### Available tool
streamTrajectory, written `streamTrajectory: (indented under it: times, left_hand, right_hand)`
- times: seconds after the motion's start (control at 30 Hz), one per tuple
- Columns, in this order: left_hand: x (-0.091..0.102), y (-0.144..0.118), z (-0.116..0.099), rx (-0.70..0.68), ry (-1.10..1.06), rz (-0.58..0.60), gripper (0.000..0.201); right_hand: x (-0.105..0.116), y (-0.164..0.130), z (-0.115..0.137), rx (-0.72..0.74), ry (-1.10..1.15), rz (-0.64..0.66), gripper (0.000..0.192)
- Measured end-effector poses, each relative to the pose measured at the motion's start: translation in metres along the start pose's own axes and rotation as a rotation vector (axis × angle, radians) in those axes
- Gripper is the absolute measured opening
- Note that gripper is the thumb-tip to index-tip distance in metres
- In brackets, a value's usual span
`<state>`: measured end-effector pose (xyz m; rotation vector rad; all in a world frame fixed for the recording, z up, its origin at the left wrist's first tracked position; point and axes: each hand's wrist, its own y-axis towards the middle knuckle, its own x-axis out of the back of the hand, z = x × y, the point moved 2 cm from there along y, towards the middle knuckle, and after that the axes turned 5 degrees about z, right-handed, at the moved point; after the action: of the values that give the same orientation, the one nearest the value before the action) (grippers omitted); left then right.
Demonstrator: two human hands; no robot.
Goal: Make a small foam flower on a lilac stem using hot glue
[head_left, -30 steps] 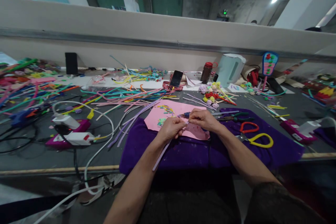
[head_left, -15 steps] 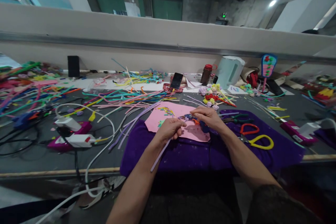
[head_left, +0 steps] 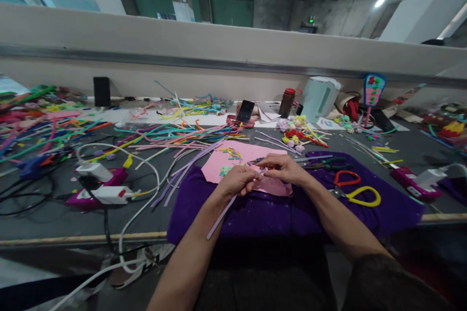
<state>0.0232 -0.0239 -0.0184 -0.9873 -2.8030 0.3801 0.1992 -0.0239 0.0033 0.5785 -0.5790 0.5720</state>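
My left hand point(head_left: 237, 181) is closed around a lilac pipe cleaner point(head_left: 220, 217), whose loose end slants down toward me. My right hand point(head_left: 283, 167) pinches the upper end of the same pipe cleaner, fingertips nearly touching my left hand. Both hands hover over a pink sheet point(head_left: 241, 157) that lies on a purple cloth point(head_left: 255, 214). A small blue-handled tool point(head_left: 260, 159) lies on the pink sheet just beyond my fingers.
Scissors with yellow and red handles point(head_left: 355, 188) and green-handled pliers point(head_left: 330, 163) lie on the cloth to the right. Heaps of coloured pipe cleaners point(head_left: 171, 133) cover the left and middle. Glue guns point(head_left: 98, 182) with white cables sit left; a phone point(head_left: 245, 110), bottle point(head_left: 286, 102) and kettle point(head_left: 321, 97) stand behind.
My right hand lifted toward the blue-handled tool half a second ago, then came back to meet my left hand on the lilac pipe cleaner. The pipe cleaner's free end has dipped slightly.
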Motion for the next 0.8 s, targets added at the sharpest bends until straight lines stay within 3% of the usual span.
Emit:
streamTrajectory:
  times: [0.8]
  left_hand:
    - [-0.0031, 0.0011, -0.0013, -0.058, -0.062, -0.066, 0.029]
  right_hand:
    - [-0.0049, 0.0014, -0.0007, -0.025, -0.012, -0.154, 0.019]
